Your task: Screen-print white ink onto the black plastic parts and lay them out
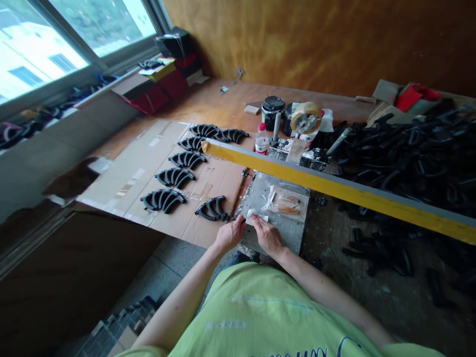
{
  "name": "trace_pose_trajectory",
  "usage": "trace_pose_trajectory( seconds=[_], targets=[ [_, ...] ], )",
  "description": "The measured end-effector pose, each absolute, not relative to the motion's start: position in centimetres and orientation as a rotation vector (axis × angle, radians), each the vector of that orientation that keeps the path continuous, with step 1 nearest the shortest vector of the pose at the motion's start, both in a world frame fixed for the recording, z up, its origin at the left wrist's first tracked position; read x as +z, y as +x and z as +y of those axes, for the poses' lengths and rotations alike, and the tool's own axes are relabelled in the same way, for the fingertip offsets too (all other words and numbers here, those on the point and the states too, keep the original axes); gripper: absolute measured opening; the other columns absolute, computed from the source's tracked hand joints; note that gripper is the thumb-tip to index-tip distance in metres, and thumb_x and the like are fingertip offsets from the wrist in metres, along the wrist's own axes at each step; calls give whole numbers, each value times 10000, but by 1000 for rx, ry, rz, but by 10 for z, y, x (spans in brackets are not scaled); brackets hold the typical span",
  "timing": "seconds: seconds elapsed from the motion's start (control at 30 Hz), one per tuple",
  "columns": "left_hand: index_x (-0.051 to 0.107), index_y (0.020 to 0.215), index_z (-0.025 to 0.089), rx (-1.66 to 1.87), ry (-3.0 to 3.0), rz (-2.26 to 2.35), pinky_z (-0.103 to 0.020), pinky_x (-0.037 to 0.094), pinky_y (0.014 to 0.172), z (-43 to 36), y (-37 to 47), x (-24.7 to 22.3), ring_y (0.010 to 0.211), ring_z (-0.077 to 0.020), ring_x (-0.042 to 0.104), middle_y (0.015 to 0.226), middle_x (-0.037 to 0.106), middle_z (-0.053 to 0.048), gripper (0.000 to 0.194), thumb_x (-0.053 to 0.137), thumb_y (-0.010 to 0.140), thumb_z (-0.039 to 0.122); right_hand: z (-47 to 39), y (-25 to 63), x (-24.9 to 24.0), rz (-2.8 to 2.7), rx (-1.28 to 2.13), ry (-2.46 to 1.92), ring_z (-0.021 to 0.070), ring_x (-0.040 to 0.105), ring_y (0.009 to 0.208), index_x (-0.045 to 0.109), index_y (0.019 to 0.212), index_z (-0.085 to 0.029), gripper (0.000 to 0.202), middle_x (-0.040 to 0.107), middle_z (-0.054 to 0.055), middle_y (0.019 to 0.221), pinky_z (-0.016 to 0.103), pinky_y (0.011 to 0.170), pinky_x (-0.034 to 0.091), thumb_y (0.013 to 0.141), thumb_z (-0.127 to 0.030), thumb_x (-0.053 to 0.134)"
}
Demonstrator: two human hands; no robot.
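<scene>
My left hand (230, 234) is closed at the near left edge of a grey metal plate (292, 237), its fingers around a small dark part that is mostly hidden. Close beside it, my right hand (266, 234) presses its fingers on a small white paper or cloth (260, 217). Beyond the hands, thin orange-brown sticks (288, 210) lie on clear plastic on the plate. To the left, curved black pieces (171, 177) are lined up in groups on flat cardboard (193, 229), with one smaller group (211, 208) nearest my left hand.
A long yellow and grey bar (327, 181) crosses above the plate. Behind it stand a red-capped bottle (261, 140), a black tub (272, 112) and a tape roll (306, 118). A large heap of black parts (405, 153) covers the right side. Boxes (159, 87) stand by the window.
</scene>
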State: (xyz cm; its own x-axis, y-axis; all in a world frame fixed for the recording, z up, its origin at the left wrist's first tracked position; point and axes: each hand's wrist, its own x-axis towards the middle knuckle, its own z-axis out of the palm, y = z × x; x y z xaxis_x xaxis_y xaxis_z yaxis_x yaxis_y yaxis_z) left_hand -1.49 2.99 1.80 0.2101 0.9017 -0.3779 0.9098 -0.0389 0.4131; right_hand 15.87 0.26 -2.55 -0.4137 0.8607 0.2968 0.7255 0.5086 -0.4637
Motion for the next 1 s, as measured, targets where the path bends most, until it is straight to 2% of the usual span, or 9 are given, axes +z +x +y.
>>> trace_pose_trajectory(
  seconds=[0.17, 0.37, 0.47, 0.63, 0.73, 0.8, 0.9, 1.0],
  targets=[
    [523, 1029, 244, 2, 1967, 1647, -272, 421, 674, 30, -16, 20, 748, -238, 677, 801, 694, -91, 319, 305, 944, 462, -9, 168, -17, -2277, 410, -1294, 200, 553, 1214, 532, 1316, -92, 509, 600, 145, 1286, 341, 1015, 477, 853, 3, 343],
    [494, 1077, 236, -147, 2034, 1635, -270, 417, 663, 31, -16, 21, 818, -252, 684, 868, 704, -110, 323, 261, 959, 425, 8, 159, -12, -2291, 430, -1313, 209, 537, 1232, 547, 1302, -98, 506, 585, 147, 1305, 347, 1032, 458, 839, -2, 368],
    [487, 1077, 231, -139, 2079, 1644, -266, 401, 629, 30, -15, 19, 788, -247, 686, 849, 705, -110, 357, 223, 965, 445, -4, 167, -15, -2325, 437, -1294, 214, 527, 1241, 551, 1296, -91, 495, 581, 150, 1310, 355, 1033, 456, 844, -4, 369],
    [483, 1078, 234, -176, 2101, 1678, -251, 395, 611, 29, -15, 15, 751, -218, 682, 826, 705, -82, 365, 222, 966, 465, -40, 197, 2, -2297, 557, -1225, 214, 578, 1174, 634, 1183, -130, 420, 657, 125, 1194, 362, 1007, 474, 855, -26, 392],
    [476, 1087, 242, -208, 2086, 1681, -248, 405, 624, 31, -16, 15, 767, -205, 681, 845, 705, -65, 354, 230, 965, 466, -40, 213, 22, -2057, 676, -1340, 196, 632, 1057, 636, 1183, -193, 446, 685, 92, 1112, 349, 934, 507, 877, -39, 349],
    [473, 1086, 238, -206, 2080, 1678, -256, 408, 625, 32, -16, 15, 770, -213, 683, 849, 705, -69, 361, 224, 965, 469, -28, 224, 28, -1809, 792, -1436, 194, 645, 1002, 647, 1153, -228, 400, 696, 68, 1075, 343, 898, 512, 899, -99, 366],
    [473, 1072, 231, -195, 2072, 1672, -261, 405, 616, 32, -17, 15, 768, -222, 685, 846, 704, -75, 359, 223, 964, 465, -9, 242, 17, -1360, 965, -1549, 219, 649, 970, 674, 1055, -214, 283, 709, 62, 1040, 363, 872, 510, 880, -239, 453],
    [472, 1061, 236, -176, 2060, 1660, -252, 397, 608, 31, -17, 15, 769, -215, 686, 834, 702, -65, 345, 229, 964, 462, 2, 273, -4, -974, 1082, -1539, 233, 655, 911, 668, 1012, -181, 298, 718, 69, 965, 362, 808, 525, 811, -357, 536]
  ],
)
